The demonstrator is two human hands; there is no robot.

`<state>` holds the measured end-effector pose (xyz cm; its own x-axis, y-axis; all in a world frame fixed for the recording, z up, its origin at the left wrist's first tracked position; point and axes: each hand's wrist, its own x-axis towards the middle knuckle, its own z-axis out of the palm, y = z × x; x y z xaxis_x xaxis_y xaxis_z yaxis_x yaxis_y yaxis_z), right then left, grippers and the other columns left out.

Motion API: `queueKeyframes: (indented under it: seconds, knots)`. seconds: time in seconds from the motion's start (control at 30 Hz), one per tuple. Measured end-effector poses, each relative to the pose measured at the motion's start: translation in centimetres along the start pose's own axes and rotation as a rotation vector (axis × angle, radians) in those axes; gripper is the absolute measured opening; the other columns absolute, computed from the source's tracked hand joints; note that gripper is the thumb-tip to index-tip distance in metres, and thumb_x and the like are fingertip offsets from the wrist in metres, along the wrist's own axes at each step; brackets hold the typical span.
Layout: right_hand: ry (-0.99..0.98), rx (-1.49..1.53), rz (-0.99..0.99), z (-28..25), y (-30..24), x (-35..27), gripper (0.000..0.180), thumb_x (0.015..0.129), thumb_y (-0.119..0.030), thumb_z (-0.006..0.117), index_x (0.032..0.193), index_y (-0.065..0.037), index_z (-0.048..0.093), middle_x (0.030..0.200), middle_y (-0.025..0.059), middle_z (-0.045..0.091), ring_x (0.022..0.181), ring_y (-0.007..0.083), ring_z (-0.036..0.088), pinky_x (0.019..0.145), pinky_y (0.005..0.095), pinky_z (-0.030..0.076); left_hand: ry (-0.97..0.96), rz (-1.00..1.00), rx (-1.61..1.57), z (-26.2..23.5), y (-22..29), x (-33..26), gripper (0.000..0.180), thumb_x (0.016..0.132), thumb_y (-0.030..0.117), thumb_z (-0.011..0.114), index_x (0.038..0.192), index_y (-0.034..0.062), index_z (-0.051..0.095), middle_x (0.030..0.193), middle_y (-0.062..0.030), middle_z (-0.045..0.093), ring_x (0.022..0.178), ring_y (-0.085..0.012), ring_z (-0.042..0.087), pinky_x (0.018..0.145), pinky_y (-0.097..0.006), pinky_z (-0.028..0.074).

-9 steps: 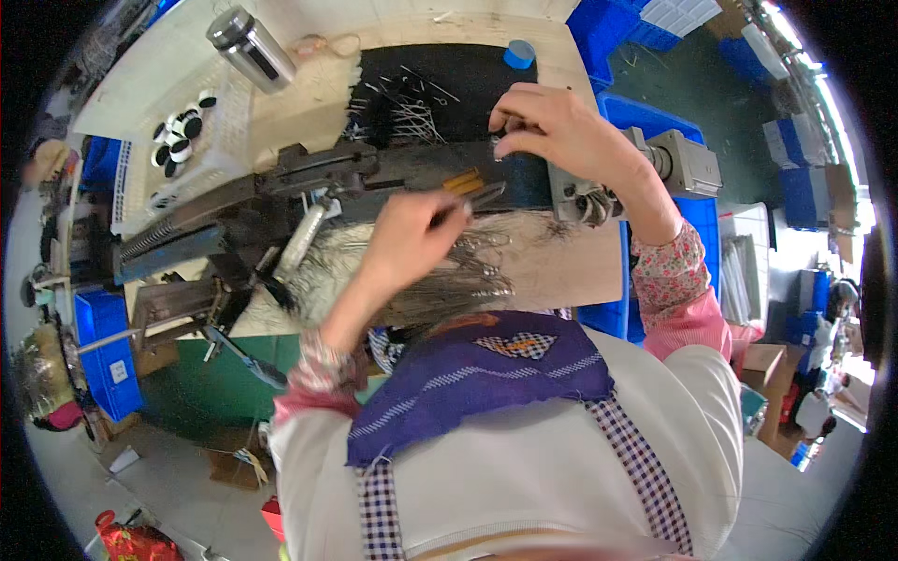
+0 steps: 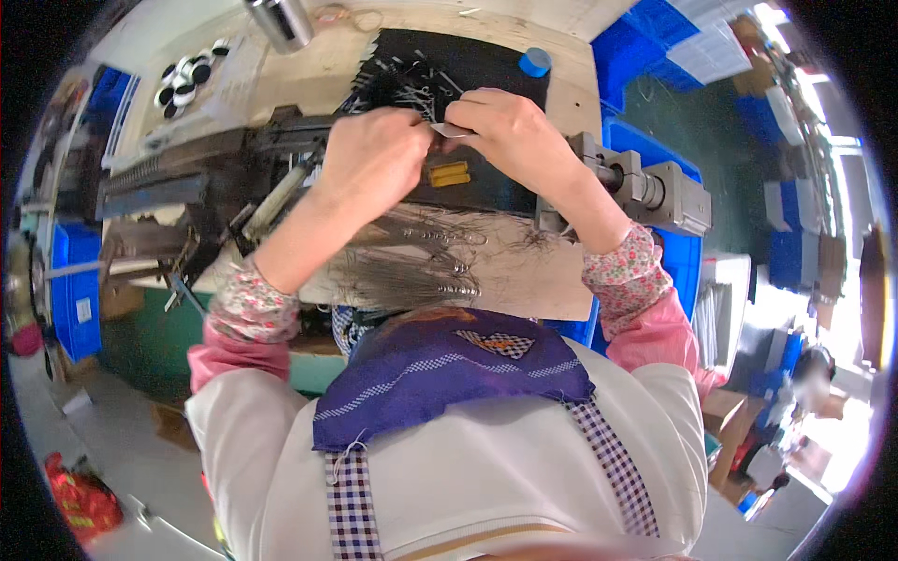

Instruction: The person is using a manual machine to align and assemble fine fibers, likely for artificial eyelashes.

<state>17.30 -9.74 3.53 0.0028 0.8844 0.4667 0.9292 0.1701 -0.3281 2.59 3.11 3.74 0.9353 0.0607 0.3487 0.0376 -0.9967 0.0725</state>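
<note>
My left hand (image 2: 379, 154) and my right hand (image 2: 510, 136) meet over the dark bench fixture, both with fingers closed. Between their fingertips is a small pale flat piece (image 2: 453, 130), its ends hidden by the fingers. Just below it, two yellow blocks (image 2: 449, 174) sit side by side on the dark metal surface. Beyond my hands, thin metal wire pieces (image 2: 412, 84) lie heaped on a black mat (image 2: 496, 65). A pile of thin wires with looped ends (image 2: 421, 271) rests on the wooden bench nearer my apron (image 2: 449, 369).
A long metal machine bed (image 2: 187, 178) runs to the left, and a grey cylindrical machine part (image 2: 655, 192) stands at the right. A blue round cap (image 2: 534, 63), a steel flask (image 2: 281, 23) and a pale tray of black-and-white round pieces (image 2: 234, 89) are at the back. Blue bins (image 2: 645, 42) flank the bench.
My left hand has moved up and away from me to meet my right, which has shifted left with its fingers closing. The pale piece now shows between them. The view has shifted slightly.
</note>
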Motion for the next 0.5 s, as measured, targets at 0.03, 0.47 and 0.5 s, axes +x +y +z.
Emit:
queueKeyframes:
  seconds: [0.03,0.47,0.5]
  knots:
    - [0.007,-0.025,0.005,0.2,-0.4,0.3,0.013,0.073,-0.008,0.064,0.084,-0.005,0.058,0.077,0.0117,0.059,0.080,0.0316,0.060,0.067,0.0410,0.050,0.002,0.045,0.080,-0.7,-0.3,-0.1,0.008,0.070,0.009,0.063,0.073,0.0115,0.069,0.073,-0.0036,0.061,0.075,-0.0214,0.063,0.061,-0.034,0.053]
    - [0.074,0.154,0.063,5.0,-0.4,2.4,0.017,0.066,0.004,0.059,0.081,-0.001,0.064,0.079,0.0097,0.063,0.074,0.0284,0.062,0.068,0.0348,0.050,0.094,-0.965,-1.690,3.8,4.6,-10.1,0.054,0.101,0.044,0.036,0.082,0.0018,0.064,0.060,-0.0057,0.058,0.042,-0.0113,0.045,0.041,-0.024,0.037]
    - [0.005,0.161,0.110,4.6,-0.6,2.5,0.017,0.065,0.003,0.059,0.081,-0.001,0.064,0.079,0.0105,0.063,0.076,0.0291,0.063,0.069,0.0356,0.050,0.106,-0.936,-2.269,5.0,3.0,-10.8,0.057,0.100,0.047,0.034,0.083,0.0009,0.063,0.057,-0.0036,0.053,0.040,-0.0099,0.042,0.038,-0.024,0.033]
